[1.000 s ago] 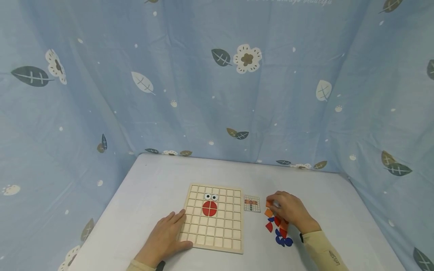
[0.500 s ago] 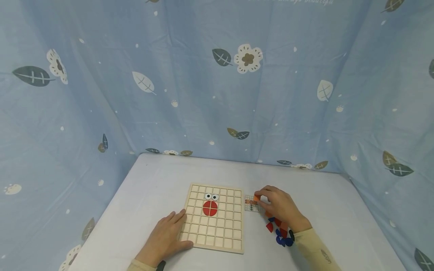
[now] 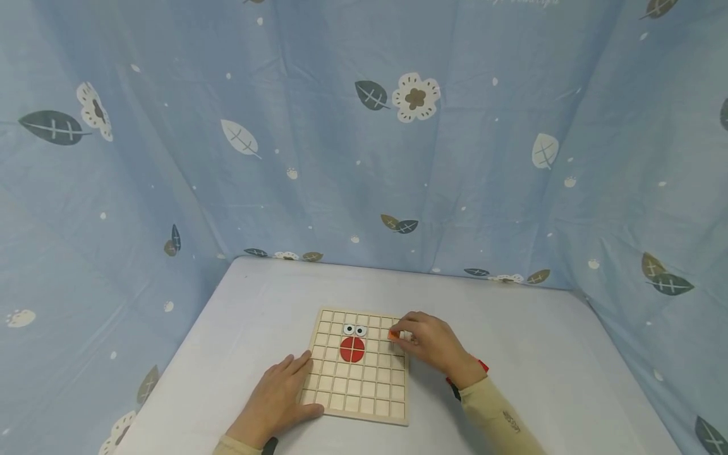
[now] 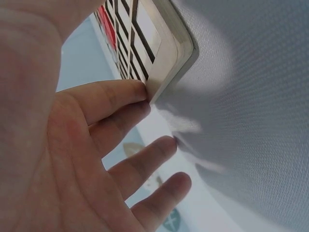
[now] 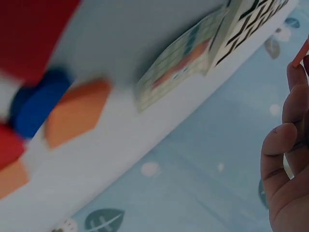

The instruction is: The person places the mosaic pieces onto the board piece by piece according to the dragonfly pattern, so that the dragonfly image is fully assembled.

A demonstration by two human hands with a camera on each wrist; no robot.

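A wooden grid board (image 3: 361, 417) lies on the white table, with two eye pieces (image 3: 355, 330) above a red disc of quarter pieces (image 3: 352, 349). At its left side my left hand (image 3: 279, 398) rests, fingers extended, index fingertip and thumb touching the frame. In the left wrist view, fingertips (image 4: 137, 91) meet the board's edge (image 4: 169, 53). Over the board's right part, my right hand (image 3: 435, 341) pinches an orange piece (image 3: 393, 335) between thumb and fingers. That orange piece (image 5: 300, 54) is barely visible in the right wrist view.
A pattern card (image 5: 181, 63) lies beside the board, covered by my right hand in the head view. Loose pieces, including a blue one (image 5: 41, 104) and an orange one (image 5: 77, 113), lie right of it. My right forearm mostly hides them; a red bit (image 3: 483, 365) shows.
My right hand has picked the orange piece from the loose pile and carried it left, past the card, to above the board's right part. The left hand stays where it was.
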